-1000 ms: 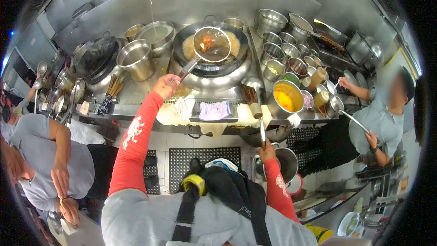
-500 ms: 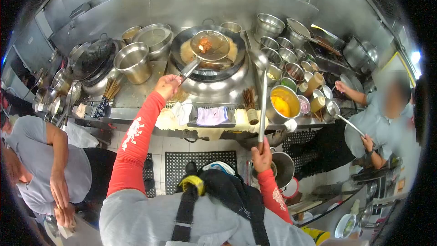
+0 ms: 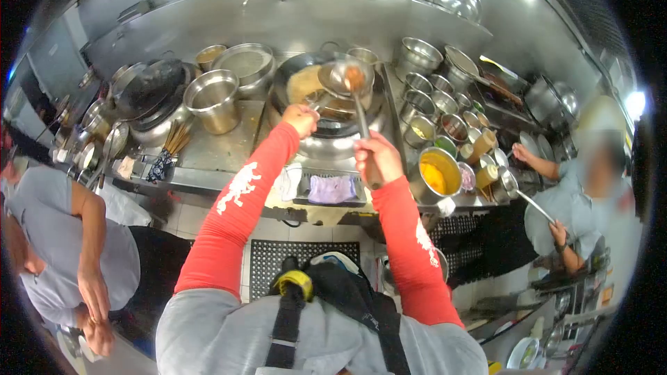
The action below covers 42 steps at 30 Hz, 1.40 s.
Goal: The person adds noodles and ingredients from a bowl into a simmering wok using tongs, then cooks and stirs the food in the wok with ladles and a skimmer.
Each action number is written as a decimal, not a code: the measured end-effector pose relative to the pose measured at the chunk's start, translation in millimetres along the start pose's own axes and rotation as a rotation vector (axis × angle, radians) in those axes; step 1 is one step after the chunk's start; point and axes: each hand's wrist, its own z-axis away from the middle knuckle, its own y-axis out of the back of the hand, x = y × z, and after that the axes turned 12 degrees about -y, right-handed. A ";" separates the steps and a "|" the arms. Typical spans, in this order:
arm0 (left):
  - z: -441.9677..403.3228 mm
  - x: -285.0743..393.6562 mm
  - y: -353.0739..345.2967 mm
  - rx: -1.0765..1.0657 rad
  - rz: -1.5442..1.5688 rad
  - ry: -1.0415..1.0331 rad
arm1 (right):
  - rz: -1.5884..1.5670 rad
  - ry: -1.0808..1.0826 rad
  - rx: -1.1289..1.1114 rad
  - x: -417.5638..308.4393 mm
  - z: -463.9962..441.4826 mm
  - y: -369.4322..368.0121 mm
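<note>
My left hand (image 3: 301, 120) is wrapped round the handle of a round strainer (image 3: 333, 82), which hangs tilted over a large black wok (image 3: 280, 90). Brownish liquid (image 3: 303, 86) partly fills the wok. In my right hand (image 3: 380, 157) I grip a long-handled ladle (image 3: 362, 121); its head end reaches into the strainer, blurred by motion. A small reddish-brown clump of food (image 3: 354, 78) shows there, and I cannot tell whether it lies in the ladle or on the strainer.
A tall steel pot (image 3: 212, 101) stands left of the wok, near a second wok (image 3: 149, 90). On the right are a pot of yellow food (image 3: 439, 172) and several small containers. Folded cloths (image 3: 331, 189) lie along the front edge. One person (image 3: 583, 187) works at right, another (image 3: 83, 236) at left.
My right hand has risen from beside my body, bringing the ladle head into the strainer. My left hand has shifted right with the strainer, and the view has moved slightly.
</note>
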 end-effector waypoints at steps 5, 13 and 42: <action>17.6 -32.3 44.5 0.234 -0.117 -0.131 | -0.344 -0.112 -0.299 -7.7 18.8 -3.6; 49.7 -95.4 191.2 0.710 -0.060 -0.144 | -0.152 -0.069 -0.159 -10.3 83.7 8.0; 33.7 -103.6 62.7 -0.061 -1.212 -0.287 | 0.033 -0.064 0.158 22.1 125.8 39.8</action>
